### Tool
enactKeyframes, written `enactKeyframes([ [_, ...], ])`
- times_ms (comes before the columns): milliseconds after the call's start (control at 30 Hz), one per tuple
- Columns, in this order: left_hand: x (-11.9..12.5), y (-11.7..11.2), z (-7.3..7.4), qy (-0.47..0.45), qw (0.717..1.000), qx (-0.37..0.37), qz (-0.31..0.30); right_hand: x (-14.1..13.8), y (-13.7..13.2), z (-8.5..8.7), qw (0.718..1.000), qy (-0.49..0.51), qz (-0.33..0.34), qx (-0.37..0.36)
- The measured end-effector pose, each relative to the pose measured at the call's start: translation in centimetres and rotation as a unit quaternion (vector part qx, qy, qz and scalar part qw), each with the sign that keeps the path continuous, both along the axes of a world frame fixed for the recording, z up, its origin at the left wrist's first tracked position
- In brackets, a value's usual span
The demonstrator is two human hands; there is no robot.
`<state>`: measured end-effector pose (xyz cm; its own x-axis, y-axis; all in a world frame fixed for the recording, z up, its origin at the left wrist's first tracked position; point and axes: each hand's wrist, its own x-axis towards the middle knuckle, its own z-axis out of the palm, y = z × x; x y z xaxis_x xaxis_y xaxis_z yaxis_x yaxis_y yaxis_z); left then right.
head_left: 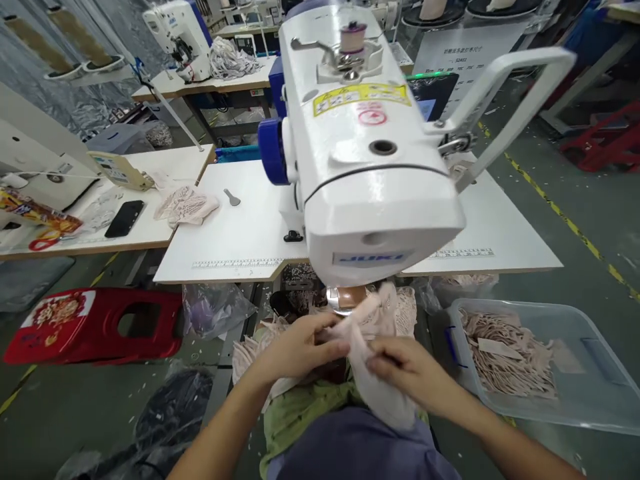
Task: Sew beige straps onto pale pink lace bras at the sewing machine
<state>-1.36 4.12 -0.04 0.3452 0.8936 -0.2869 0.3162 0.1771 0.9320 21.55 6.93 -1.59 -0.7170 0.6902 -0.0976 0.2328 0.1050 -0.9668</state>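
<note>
At our right, a clear plastic tub (590, 383) holds a heap of pale pink strips (515, 367) along its left part, with a paper slip (500, 349) on top. The front edge of the white table (235, 243) dips inward by the sewing machine (380, 193); we work just this side of it, over our lap, with green floor (230, 417) showing to the left. Our left hand (307, 347) pinches a pale pink cloth (383, 393) between thumb and fingers; our right hand (413, 370), fingers curled, grips it lower down.
</note>
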Motion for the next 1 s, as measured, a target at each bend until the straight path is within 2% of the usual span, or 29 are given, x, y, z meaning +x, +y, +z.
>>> enactKeyframes([
  [33, 0.0, -0.5, 0.1, -0.040, 0.999, -0.023, 0.001, -0.3, -1.1, 0.4, 0.999, 0.021, 0.020, -0.041],
  [100, -0.5, -1.5, 0.6, -0.079, 0.995, -0.043, 0.043, -1.4, -2.6, 0.6, 0.986, 0.069, 0.034, -0.146],
  [167, -1.7, -2.3, 1.4, -0.049, 0.993, -0.025, 0.103, -3.5, -2.8, -0.2, 0.962, 0.118, 0.036, -0.243],
  [233, -3.3, -2.7, 2.0, 0.014, 0.991, -0.003, 0.132, -6.2, -2.2, -1.6, 0.935, 0.161, 0.028, -0.314],
  [333, -5.1, -3.0, 1.8, 0.109, 0.989, 0.002, 0.103, -9.9, -0.8, -4.2, 0.886, 0.198, -0.054, -0.417],
  [400, -5.3, -3.2, 0.6, 0.167, 0.981, 0.017, 0.100, -11.2, -0.3, -5.7, 0.866, 0.208, -0.134, -0.434],
  [433, -5.1, -3.4, -0.3, 0.199, 0.971, 0.037, 0.132, -11.3, -0.3, -6.3, 0.871, 0.210, -0.168, -0.410],
  [500, -4.0, -3.7, -2.3, 0.230, 0.939, 0.073, 0.244, -10.8, -0.6, -7.4, 0.903, 0.194, -0.225, -0.310],
  [567, -2.5, -4.1, -4.5, 0.170, 0.930, 0.060, 0.320, -9.9, -1.3, -8.3, 0.942, 0.149, -0.248, -0.169],
  [633, -0.8, -4.4, -6.3, 0.070, 0.946, 0.015, 0.317, -8.8, -1.9, -9.1, 0.970, 0.100, -0.219, -0.012],
  [700, 0.6, -4.4, -7.5, 0.010, 0.954, -0.007, 0.301, -7.7, -2.3, -9.7, 0.978, 0.061, -0.157, 0.126],
  [733, 1.1, -4.4, -7.8, 0.003, 0.951, -0.004, 0.308, -7.2, -2.4, -10.0, 0.975, 0.045, -0.128, 0.176],
  [800, 1.6, -4.5, -7.9, 0.001, 0.944, 0.005, 0.331, -6.1, -2.5, -10.1, 0.968, 0.025, -0.107, 0.227],
  [867, 1.8, -4.8, -7.3, 0.008, 0.939, 0.019, 0.342, -5.3, -2.3, -9.7, 0.963, 0.025, -0.123, 0.237],
  [1000, 2.0, -5.3, -5.6, -0.001, 0.952, 0.045, 0.301, -4.8, -1.6, -7.6, 0.967, 0.018, -0.133, 0.217],
])
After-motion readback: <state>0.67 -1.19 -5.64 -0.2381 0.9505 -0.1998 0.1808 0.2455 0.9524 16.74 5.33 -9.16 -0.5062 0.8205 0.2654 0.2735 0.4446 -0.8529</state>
